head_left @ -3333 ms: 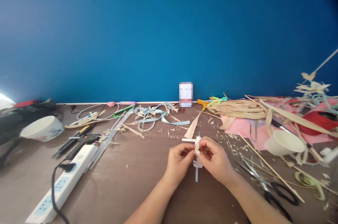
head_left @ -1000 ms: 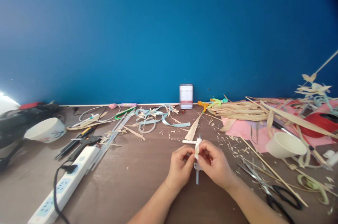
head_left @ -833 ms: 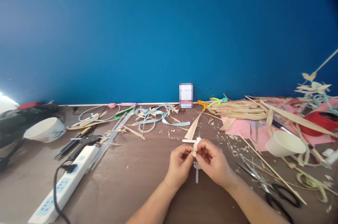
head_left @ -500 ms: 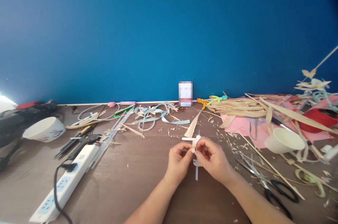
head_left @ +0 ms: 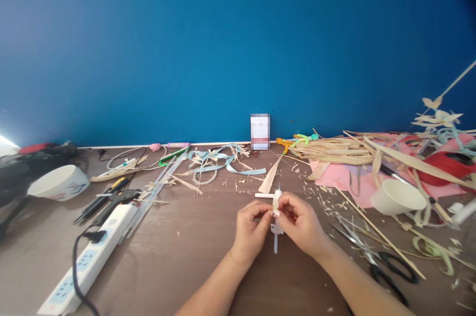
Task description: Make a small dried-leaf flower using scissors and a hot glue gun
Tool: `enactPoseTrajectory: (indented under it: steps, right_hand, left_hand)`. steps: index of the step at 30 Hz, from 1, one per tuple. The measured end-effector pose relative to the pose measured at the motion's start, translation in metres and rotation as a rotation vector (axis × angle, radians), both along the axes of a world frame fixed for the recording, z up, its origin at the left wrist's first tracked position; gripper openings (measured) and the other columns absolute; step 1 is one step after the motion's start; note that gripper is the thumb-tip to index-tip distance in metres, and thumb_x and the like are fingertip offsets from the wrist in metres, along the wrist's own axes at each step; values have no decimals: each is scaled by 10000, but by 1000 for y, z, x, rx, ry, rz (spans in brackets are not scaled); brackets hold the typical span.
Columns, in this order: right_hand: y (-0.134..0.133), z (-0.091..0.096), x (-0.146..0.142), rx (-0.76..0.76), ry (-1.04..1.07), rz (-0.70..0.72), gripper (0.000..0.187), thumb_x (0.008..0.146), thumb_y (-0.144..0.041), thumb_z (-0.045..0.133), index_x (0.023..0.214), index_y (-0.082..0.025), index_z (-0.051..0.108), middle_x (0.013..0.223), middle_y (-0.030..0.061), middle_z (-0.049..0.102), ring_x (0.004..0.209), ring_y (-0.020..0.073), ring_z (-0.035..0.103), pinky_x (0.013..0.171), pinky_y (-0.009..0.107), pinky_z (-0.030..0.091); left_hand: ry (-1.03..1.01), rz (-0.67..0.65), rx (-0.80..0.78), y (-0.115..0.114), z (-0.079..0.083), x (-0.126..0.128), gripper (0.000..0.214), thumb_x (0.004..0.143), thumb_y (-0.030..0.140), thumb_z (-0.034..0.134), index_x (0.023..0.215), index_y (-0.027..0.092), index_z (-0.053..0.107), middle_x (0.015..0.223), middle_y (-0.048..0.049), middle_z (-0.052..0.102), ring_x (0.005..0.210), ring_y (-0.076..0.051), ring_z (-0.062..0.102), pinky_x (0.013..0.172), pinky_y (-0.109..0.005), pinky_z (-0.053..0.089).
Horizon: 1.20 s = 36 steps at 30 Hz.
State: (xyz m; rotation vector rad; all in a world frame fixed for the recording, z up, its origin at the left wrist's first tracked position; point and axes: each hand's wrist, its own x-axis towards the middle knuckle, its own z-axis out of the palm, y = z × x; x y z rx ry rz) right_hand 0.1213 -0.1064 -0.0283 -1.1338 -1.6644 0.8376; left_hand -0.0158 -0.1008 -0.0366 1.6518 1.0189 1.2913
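My left hand [head_left: 251, 230] and my right hand [head_left: 302, 223] meet above the middle of the brown table [head_left: 193, 256]. Between their pinched fingertips is a small pale craft piece [head_left: 275, 204] made of folded leaf strip. A thin white stick pokes out to its left and a pale blue strip [head_left: 275, 239] hangs below it. Both hands are closed on this piece. A dry leaf blade [head_left: 268, 181] lies on the table just beyond them.
Black-handled scissors [head_left: 386, 265] lie right of my right arm. A white cup [head_left: 397, 197], pink paper [head_left: 345, 177] and dried leaves [head_left: 334, 152] fill the right side. A white power strip [head_left: 92, 256], tools and a white bowl [head_left: 58, 182] sit left. Scraps litter the table's back.
Both hands have stayed together on the small piece, with only slight finger shifts. The view has wobbled a little.
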Motion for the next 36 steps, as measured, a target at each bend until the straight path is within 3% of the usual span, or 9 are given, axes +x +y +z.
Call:
enactPoseTrajectory:
  steps: [11, 21, 24, 27, 31, 36]
  right_hand:
    - [1, -1, -1, 24, -13, 11, 92, 732, -125, 488, 686, -193, 444, 633, -34, 456, 531, 86, 439, 465, 174, 355]
    - [1, 5, 5, 53, 39, -27, 78, 764, -164, 481, 695, -192, 458, 604, -47, 416, 504, 81, 419, 462, 181, 355]
    - [2, 1, 3, 10, 69, -50, 41, 765, -201, 506, 789, -196, 473, 622, -50, 412, 494, 79, 434, 457, 182, 370]
    - [5, -4, 4, -9, 88, -98, 102, 772, -223, 507, 864, -198, 470, 642, -46, 427, 495, 83, 461, 458, 185, 388]
    - [8, -7, 7, -9, 59, -130, 41, 792, -229, 477, 812, -193, 478, 614, -29, 479, 513, 102, 485, 472, 198, 398]
    - [6, -4, 7, 93, -131, -83, 63, 796, -194, 456, 774, -190, 515, 648, -5, 503, 557, 113, 476, 522, 217, 392]
  left_hand:
    - [68, 20, 86, -2, 0, -1, 119, 766, 180, 545, 738, 142, 655, 648, -41, 611, 621, -126, 550, 589, -217, 423]
    - [124, -71, 35, 5, 22, 2, 131, 750, 153, 543, 752, 158, 674, 729, -58, 654, 679, -142, 579, 630, -235, 432]
    - [7, -57, -102, 16, 21, -2, 101, 730, 191, 572, 736, 156, 666, 730, -54, 646, 669, -137, 573, 598, -225, 433]
    - [-191, 65, -245, 30, 11, -8, 118, 695, 259, 616, 723, 148, 646, 705, -44, 635, 608, -112, 540, 548, -210, 428]
    - [-452, 194, -411, 47, -6, -23, 207, 623, 316, 672, 729, 148, 618, 742, -27, 620, 596, -94, 522, 480, -186, 422]
    - [-610, 140, -509, 54, -9, -34, 230, 577, 287, 715, 716, 135, 611, 756, -9, 595, 569, -58, 500, 441, -147, 402]
